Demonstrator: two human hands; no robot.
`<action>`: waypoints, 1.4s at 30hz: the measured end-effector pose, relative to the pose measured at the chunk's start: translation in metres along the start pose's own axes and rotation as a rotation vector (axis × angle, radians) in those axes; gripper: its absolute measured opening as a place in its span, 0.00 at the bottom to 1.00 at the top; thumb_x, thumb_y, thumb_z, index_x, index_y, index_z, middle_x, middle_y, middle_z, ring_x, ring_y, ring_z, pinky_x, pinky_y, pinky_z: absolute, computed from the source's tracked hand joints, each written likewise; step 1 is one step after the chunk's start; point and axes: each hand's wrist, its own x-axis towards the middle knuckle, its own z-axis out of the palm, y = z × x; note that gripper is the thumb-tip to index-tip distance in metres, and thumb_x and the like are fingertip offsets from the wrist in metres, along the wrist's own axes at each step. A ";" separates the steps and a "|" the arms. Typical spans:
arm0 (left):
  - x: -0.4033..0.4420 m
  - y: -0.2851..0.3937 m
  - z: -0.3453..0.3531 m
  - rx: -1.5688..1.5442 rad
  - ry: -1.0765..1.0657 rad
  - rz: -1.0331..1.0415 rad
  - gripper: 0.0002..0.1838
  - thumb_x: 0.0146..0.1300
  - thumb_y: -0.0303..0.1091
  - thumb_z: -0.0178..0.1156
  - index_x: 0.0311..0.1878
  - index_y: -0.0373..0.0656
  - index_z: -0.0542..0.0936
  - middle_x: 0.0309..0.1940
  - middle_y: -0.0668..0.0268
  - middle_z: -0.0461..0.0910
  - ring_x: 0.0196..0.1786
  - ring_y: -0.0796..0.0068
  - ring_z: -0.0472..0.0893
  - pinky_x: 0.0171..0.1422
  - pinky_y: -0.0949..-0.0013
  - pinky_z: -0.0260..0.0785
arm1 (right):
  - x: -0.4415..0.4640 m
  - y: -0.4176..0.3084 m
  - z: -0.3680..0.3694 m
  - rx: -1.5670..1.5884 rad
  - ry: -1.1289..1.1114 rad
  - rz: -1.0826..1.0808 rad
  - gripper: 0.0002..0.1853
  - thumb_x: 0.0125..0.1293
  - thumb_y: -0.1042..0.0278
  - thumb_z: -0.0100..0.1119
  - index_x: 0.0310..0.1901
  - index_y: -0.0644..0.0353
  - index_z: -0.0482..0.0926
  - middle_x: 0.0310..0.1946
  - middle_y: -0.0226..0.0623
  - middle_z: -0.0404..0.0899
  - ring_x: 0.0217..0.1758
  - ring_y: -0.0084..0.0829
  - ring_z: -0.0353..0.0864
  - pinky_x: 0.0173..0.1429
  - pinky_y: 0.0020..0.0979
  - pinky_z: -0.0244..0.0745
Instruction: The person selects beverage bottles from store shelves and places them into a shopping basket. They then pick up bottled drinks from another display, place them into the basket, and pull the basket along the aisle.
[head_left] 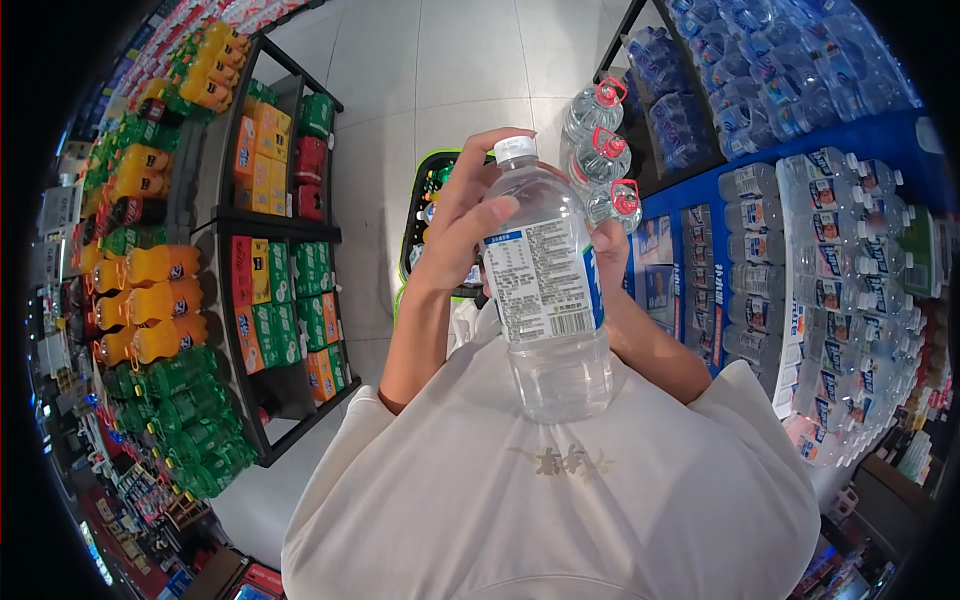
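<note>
A large clear plastic bottle (560, 375) with a white cap is held up in front of my chest, tilted, its base toward me. Its printed back label with a barcode faces the camera. My left hand (465, 215) grips it near the shoulder, with the thumb across the front and the fingers behind. On the other side my right hand (610, 255) is closed round the bottle's edge, its thumb showing and its other fingers hidden behind the bottle. Beyond my left hand, partly covered by it, a black basket with a green rim (410, 190) contains several colourful items.
Large water jugs with red handles (605, 145) stand on the tiled floor (450, 60) ahead. To the left, shelves carry orange soda bottles (165, 300), green bottles (195, 420) and boxed drinks (270, 150). Packed water bottles (830, 260) fill the right side.
</note>
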 end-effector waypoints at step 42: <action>0.028 -0.023 0.030 0.023 -0.129 -0.133 0.33 0.56 0.39 0.59 0.65 0.44 0.65 0.52 0.52 0.76 0.56 0.65 0.75 0.61 0.64 0.66 | -0.036 -0.010 0.008 -0.085 0.116 -0.237 0.44 0.49 0.43 0.52 0.66 0.63 0.64 0.51 0.62 0.76 0.45 0.64 0.81 0.48 0.53 0.82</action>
